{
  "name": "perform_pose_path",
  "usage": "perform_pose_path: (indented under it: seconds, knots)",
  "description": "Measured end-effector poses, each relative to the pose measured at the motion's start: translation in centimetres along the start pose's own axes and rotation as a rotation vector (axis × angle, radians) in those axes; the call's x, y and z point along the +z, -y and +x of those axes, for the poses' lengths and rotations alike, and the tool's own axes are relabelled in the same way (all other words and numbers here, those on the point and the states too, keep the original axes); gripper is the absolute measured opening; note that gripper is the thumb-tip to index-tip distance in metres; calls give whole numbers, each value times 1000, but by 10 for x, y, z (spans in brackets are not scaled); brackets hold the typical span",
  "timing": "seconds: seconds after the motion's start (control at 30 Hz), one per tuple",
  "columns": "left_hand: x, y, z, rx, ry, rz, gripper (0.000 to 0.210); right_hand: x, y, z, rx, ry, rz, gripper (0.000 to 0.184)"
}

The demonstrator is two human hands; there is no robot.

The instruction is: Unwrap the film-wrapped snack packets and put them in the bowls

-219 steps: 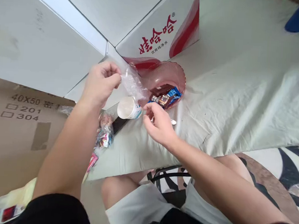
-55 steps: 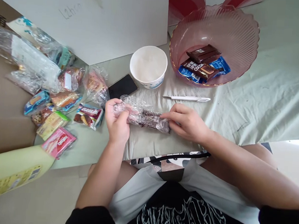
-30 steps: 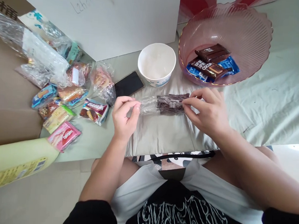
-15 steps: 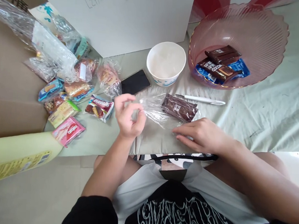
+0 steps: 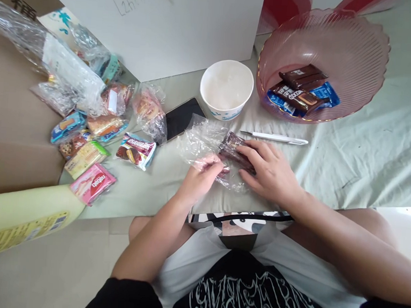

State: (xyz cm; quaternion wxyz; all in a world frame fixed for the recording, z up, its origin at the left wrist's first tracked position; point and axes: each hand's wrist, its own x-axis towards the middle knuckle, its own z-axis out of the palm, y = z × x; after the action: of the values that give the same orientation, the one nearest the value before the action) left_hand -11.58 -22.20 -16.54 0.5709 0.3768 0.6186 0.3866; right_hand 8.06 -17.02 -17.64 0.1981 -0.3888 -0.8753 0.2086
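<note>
A dark brown snack packet (image 5: pixel 231 145) lies on the cloth, in or under a crumpled clear plastic bag (image 5: pixel 203 137). My left hand (image 5: pixel 203 175) pinches the near side of that bag, thumb against fingers. Over the packet's right part rests my right hand (image 5: pixel 272 172), its fingers on top and the thumb along the near side. Those fingers cover the packet's right end. Just beyond them lies a white pen-like tool (image 5: pixel 274 138) with a thin dark tip.
Behind the bag stand a white paper bowl (image 5: pixel 226 88) and a dark phone (image 5: pixel 183 118). A pink ribbed basin (image 5: pixel 361 56) at the right holds brown and blue packets. Several wrapped snacks, including a pink packet (image 5: pixel 93 183), lie at the left beside a cardboard box (image 5: pixel 20 114).
My left hand has moved right and toward me, closing on the bag, which has bunched up. My right hand has shifted up onto the brown packet.
</note>
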Motion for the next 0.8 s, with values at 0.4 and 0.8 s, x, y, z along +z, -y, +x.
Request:
perform_pose_path:
  seconds: [0.4, 0.8]
  knots:
    - [-32, -2, -3, 235, 247, -193, 52, 7, 5, 5, 326, 191, 1194, 59]
    - [-85, -11, -12, 322, -153, -1070, 24, -16, 3, 9, 584, 143, 1912, 42]
